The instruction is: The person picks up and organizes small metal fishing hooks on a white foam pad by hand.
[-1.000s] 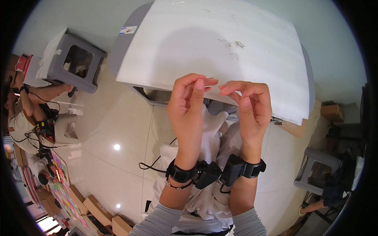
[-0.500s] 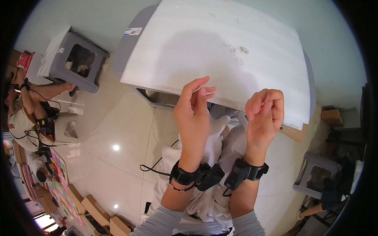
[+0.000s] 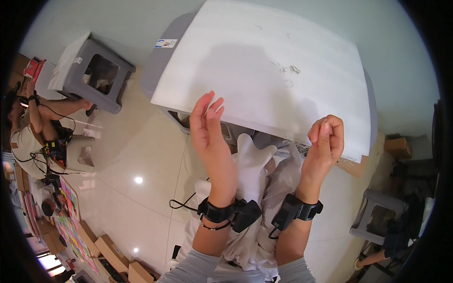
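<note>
My left hand (image 3: pixel 206 127) is raised before the near edge of a white sheet (image 3: pixel 236 75), fingers apart, and I see nothing in it. To the right, my right hand (image 3: pixel 326 141) is closed in a pinch, thumb against fingertips; whatever they hold, if anything, is too small to make out. A small tangle of thin dark strands (image 3: pixel 294 70) lies on the sheet, with several loose curled strands (image 3: pixel 283 70) near it. Along the sheet's near right edge hangs a row of fine strands (image 3: pixel 296 141), partly behind my right hand.
Beneath the sheet is a grey plastic table (image 3: pixel 163 61). Grey stools stand at the left (image 3: pixel 111 96) and right (image 3: pixel 373 212). A seated person (image 3: pixel 35 132) is at far left. Cardboard boxes (image 3: pixel 113 252) lie lower left; another box (image 3: pixel 398 147) is at right.
My hands have moved apart: the left one leftward, its fingers spreading, and the right one slightly right and down, still pinched. The view has shifted a little.
</note>
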{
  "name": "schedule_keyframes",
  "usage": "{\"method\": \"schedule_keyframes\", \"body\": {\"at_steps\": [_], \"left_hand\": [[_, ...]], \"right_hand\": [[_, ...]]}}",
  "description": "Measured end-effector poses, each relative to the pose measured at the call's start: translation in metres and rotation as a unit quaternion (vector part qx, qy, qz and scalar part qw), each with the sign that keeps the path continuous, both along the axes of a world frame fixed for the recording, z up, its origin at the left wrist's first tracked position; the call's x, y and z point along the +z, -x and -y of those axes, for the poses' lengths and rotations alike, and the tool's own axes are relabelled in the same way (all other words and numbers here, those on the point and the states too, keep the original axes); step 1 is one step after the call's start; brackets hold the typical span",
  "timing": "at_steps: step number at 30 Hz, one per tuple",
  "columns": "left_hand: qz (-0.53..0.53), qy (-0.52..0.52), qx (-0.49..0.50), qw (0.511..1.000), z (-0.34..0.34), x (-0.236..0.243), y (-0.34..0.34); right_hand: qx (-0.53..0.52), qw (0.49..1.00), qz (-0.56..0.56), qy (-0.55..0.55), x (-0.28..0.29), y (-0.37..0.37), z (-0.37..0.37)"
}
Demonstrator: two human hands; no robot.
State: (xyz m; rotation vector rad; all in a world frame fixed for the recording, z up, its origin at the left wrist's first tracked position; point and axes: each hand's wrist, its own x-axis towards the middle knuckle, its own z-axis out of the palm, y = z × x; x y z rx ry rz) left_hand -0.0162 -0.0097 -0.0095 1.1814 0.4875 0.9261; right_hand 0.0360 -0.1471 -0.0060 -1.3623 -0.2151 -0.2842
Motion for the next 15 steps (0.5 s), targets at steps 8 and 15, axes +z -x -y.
{"method": "schedule_keyframes", "body": {"at_steps": [8, 15], "left_hand": [[0.062, 0.1, 0.054, 0.992, -0.012, -0.005, 0.008], [0.052, 0.069, 0.072, 0.994, -0.017, -0.009, 0.009]], "right_hand": [[-0.039, 0.998, 0.019, -0.054, -0.008, -0.006, 0.018], [0.065, 0.946, 0.033, -0.316, -0.023, -0.016, 0.053]]}}
